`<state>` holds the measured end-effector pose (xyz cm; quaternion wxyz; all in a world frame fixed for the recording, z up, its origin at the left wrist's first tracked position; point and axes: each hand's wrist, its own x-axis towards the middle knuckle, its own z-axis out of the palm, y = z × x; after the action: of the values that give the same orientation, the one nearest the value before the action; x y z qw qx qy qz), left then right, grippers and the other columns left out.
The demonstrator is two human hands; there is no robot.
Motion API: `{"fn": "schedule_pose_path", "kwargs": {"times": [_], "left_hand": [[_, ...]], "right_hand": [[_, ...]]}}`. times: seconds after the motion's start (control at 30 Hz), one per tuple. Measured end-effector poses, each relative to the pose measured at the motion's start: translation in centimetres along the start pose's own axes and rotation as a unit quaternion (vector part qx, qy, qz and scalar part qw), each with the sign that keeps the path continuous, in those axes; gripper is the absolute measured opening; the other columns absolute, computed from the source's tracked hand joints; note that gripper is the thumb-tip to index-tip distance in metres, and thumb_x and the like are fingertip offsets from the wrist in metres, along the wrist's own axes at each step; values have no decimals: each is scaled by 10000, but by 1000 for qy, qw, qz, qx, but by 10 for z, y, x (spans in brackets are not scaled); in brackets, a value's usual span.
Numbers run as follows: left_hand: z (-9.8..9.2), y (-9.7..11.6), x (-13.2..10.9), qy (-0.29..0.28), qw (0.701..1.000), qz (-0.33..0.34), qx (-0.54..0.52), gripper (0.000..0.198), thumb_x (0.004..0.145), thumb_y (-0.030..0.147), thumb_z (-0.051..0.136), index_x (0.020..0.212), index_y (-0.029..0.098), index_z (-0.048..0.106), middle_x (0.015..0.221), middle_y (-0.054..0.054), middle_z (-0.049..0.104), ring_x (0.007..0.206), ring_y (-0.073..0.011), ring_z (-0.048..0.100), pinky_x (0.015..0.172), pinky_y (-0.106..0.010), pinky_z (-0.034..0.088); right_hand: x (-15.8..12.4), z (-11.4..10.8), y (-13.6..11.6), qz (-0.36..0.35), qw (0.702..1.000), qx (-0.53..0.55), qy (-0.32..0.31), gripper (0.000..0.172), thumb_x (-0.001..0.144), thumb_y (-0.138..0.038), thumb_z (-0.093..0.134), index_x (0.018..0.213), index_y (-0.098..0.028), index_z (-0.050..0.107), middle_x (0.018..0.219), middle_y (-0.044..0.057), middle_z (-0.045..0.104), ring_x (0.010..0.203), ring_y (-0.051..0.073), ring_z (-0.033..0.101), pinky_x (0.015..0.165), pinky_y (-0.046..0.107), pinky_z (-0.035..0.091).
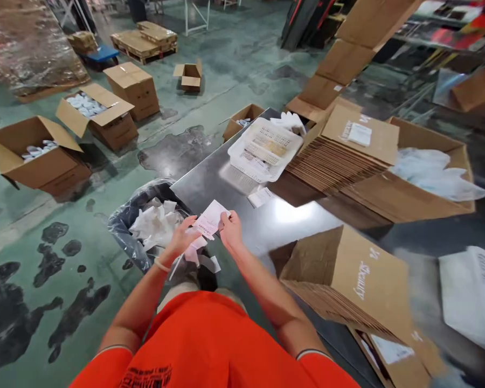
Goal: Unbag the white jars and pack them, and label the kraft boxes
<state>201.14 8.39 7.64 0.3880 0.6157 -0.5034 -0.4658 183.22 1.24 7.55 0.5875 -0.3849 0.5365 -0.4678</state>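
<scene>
My left hand point(183, 237) and my right hand point(231, 229) are both closed on a small white paper label point(210, 219) with pink print, held at the near-left corner of the dark metal table point(278, 215). Paper strips point(198, 260) hang down below my left hand. Right under the hands stands a bin lined with a clear bag point(123, 226), holding crumpled white paper scraps point(156, 222).
On the table: a white plastic basket point(264, 148), a loose label point(261, 196), stacks of flattened cartons point(343, 156), an open carton with plastic bags point(428, 172), more flat cartons point(347, 280) at my right. Open boxes point(36, 153) and pallets point(143, 40) stand on the green floor.
</scene>
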Motion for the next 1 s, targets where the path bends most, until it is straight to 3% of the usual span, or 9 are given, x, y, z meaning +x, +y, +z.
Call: {"fn": "schedule_pose_path", "kwargs": {"times": [0.13,0.27,0.4,0.5,0.67,0.77,0.87,0.93,1.0], "left_hand": [[-12,3,14,-23,997,-61,-45,298,791,448,710,716,161,683,672,-16,640,650,-151,540,624,-259,430],[-36,13,17,-68,997,-25,14,247,754,387,694,650,164,669,634,0,607,643,-142,501,608,-246,351],[-38,22,22,-96,994,-1,47,225,760,365,672,662,163,697,642,-12,626,661,-153,514,623,-256,348],[-32,20,25,-99,995,-6,22,266,770,393,673,657,154,711,613,-13,620,622,-144,492,595,-254,337],[-39,5,31,-30,997,-58,-50,319,714,441,797,697,124,766,643,-33,680,625,-147,552,601,-253,409],[-51,-10,37,120,985,-121,-24,369,768,488,789,807,122,789,743,-52,733,721,-191,644,681,-274,504],[-55,-31,41,310,922,-227,51,494,919,460,667,1233,83,730,1079,-144,780,1043,-302,721,929,-388,576],[-51,-45,39,352,879,-298,116,661,970,441,626,1473,22,535,1285,-244,712,1259,-384,663,1065,-488,535],[-45,-58,35,341,858,-344,169,791,949,460,672,1526,-17,416,1310,-291,676,1316,-444,625,1084,-555,516]], "right_hand": [[11,-5,-10,0,999,-44,-24,360,789,-547,681,908,-286,463,693,-57,525,629,159,512,599,271,439],[32,-29,-50,-38,956,-208,-205,465,748,-400,719,1179,-246,636,844,-25,717,678,161,596,641,277,473],[42,-43,-79,-80,862,-350,-359,147,772,-321,666,812,-207,750,695,-14,692,690,164,590,669,274,420],[43,-48,-80,-80,850,-363,-372,183,764,-328,634,642,-204,694,619,-14,638,652,155,547,636,269,367],[52,-75,-70,-39,919,-291,-263,206,700,-392,650,615,-207,685,566,-23,595,578,141,509,573,261,370],[62,-97,-67,-12,968,-227,-106,227,664,-433,684,619,-210,679,541,-29,583,521,135,500,534,272,408],[68,-110,-63,-14,994,-109,13,268,643,-468,726,681,-203,709,649,6,689,580,157,587,582,304,525],[71,-113,-59,-18,997,-45,54,303,639,-487,755,732,-199,734,730,31,744,644,175,639,645,337,592],[76,-113,-55,-17,997,-6,78,326,639,-498,788,760,-198,747,762,41,765,680,188,668,686,364,628]]}}
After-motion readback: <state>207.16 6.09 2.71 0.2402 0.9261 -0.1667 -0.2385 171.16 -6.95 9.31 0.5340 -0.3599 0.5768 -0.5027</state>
